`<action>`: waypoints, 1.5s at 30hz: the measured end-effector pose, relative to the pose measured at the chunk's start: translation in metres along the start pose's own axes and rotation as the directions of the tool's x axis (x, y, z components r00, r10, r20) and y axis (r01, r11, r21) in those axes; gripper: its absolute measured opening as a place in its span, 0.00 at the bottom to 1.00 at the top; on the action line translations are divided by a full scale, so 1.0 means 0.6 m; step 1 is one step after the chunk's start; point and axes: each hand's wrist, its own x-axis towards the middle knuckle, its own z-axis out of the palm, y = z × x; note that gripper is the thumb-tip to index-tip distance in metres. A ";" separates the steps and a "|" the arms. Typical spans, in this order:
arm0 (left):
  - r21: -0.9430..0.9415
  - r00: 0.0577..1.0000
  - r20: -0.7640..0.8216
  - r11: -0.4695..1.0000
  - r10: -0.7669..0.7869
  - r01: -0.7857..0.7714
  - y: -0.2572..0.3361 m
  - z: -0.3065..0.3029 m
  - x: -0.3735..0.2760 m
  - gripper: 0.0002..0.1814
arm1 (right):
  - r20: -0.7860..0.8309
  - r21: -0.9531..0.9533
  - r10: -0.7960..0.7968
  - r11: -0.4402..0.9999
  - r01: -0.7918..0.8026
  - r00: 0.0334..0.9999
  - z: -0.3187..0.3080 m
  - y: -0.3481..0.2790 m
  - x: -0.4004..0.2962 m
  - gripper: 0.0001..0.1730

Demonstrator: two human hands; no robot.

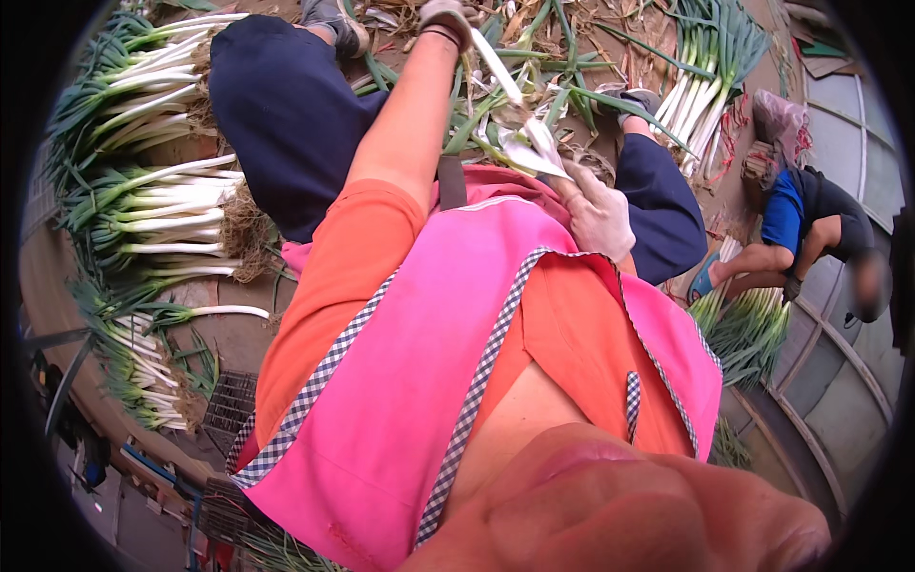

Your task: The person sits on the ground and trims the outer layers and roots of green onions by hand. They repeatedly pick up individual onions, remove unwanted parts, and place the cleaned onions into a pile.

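My left hand [444,16], gloved and stretched out near the top edge, is closed around a long green onion [495,63]. The onion's white stalk slants down and to the right from that hand. Close to my lap, my right hand [600,214], in a pale glove, pinches a white strip of onion skin [537,154] near the stalk's root end. Whether the strip is still joined to the stalk cannot be made out. Under and beyond both hands lies a heap of loose leaves and dry peelings [565,79].
Untrimmed green onions [179,207] lie in rows at left, roots facing me. White-stalked onions [697,93] lie piled at upper right, near red ties [730,132]. Another person [815,222] bends over onion bundles [750,329] at right. A dark plastic crate [230,407] stands lower left.
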 end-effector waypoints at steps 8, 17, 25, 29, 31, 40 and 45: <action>-0.035 0.994 -0.108 0.999 0.033 -0.037 0.003 -0.017 0.019 0.16 | -0.198 -0.379 0.074 0.914 -0.147 0.977 -0.009 0.065 0.059 0.38; 0.045 0.989 -0.147 0.998 -0.032 0.039 0.044 -0.005 -0.026 0.18 | 0.166 -0.041 -0.045 0.998 0.053 0.985 0.106 0.033 0.190 0.18; 0.151 0.923 -0.189 0.939 0.335 -0.310 0.164 0.004 -0.057 0.17 | 0.189 -0.145 0.109 0.986 -0.082 0.976 0.111 0.045 0.134 0.30; 0.243 0.791 -0.065 0.779 0.608 -0.578 0.255 0.009 -0.043 0.18 | 0.190 -0.129 0.082 0.990 -0.058 0.978 0.130 0.002 0.214 0.30; 0.578 0.600 -0.032 0.505 0.800 -0.642 0.322 0.026 -0.111 0.29 | 0.231 -0.046 0.020 0.999 -0.010 0.973 0.156 -0.017 0.274 0.28; 0.745 -0.350 0.092 -0.298 0.932 -0.597 0.424 0.048 -0.257 0.28 | 0.203 0.707 -0.612 0.631 0.319 0.764 0.315 -0.271 0.646 0.30; 0.544 -0.038 0.201 -0.144 0.979 -0.826 0.366 0.082 -0.224 0.17 | 0.295 0.342 -0.355 0.906 0.249 0.887 0.359 -0.350 0.687 0.21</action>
